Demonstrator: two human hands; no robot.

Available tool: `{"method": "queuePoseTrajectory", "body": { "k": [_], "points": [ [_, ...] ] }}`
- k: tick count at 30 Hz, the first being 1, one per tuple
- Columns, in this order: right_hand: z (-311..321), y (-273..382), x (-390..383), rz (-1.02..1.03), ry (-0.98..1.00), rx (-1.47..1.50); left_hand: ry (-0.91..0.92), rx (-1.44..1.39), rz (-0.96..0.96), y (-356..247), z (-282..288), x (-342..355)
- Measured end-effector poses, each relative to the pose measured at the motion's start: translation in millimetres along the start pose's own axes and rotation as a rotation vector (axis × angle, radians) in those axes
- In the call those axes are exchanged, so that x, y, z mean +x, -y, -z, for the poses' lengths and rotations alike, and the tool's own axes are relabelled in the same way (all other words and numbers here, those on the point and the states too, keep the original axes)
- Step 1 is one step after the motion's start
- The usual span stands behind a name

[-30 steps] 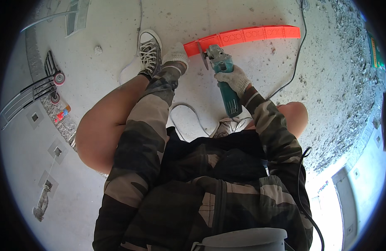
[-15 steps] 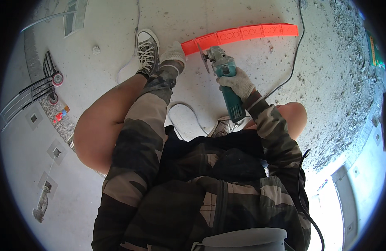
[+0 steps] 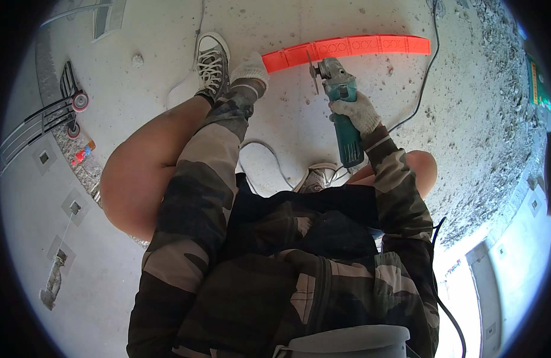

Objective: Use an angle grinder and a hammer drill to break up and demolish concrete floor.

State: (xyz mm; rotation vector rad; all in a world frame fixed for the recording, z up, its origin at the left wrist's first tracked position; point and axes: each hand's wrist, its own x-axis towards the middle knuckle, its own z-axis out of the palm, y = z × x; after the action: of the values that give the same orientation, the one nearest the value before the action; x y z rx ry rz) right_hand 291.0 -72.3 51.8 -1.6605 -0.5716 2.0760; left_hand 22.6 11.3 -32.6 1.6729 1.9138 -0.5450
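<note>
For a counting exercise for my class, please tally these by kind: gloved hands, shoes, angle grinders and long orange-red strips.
Gloved hands: 2
Shoes: 2
Angle grinder: 1
Orange-red strip: 1
Total: 6

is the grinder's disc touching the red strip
Cannot tell: in the head view, the disc overlaps the near edge of the red strip, but from above neither contact nor a gap shows plainly.

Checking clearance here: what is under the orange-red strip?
Grey floor shows along both long edges of the orange-red strip. Whatever lies directly beneath is covered by the strip itself; the gloved left hand also blocks the view at its left end.
</note>
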Motion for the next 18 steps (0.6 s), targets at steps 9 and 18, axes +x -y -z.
{"method": "queuePoseTrajectory", "body": {
  "k": [9, 18],
  "points": [
    [2.0, -5.4, 1.6, 0.018, -0.018, 0.001, -0.085, -0.030, 0.009, -2.9, 1.1, -5.6],
    [5.4, -5.5, 1.7, -0.003, -0.005, 0.005, -0.010, -0.018, 0.016, -1.9, 3.9, -4.1]
  ]
}}
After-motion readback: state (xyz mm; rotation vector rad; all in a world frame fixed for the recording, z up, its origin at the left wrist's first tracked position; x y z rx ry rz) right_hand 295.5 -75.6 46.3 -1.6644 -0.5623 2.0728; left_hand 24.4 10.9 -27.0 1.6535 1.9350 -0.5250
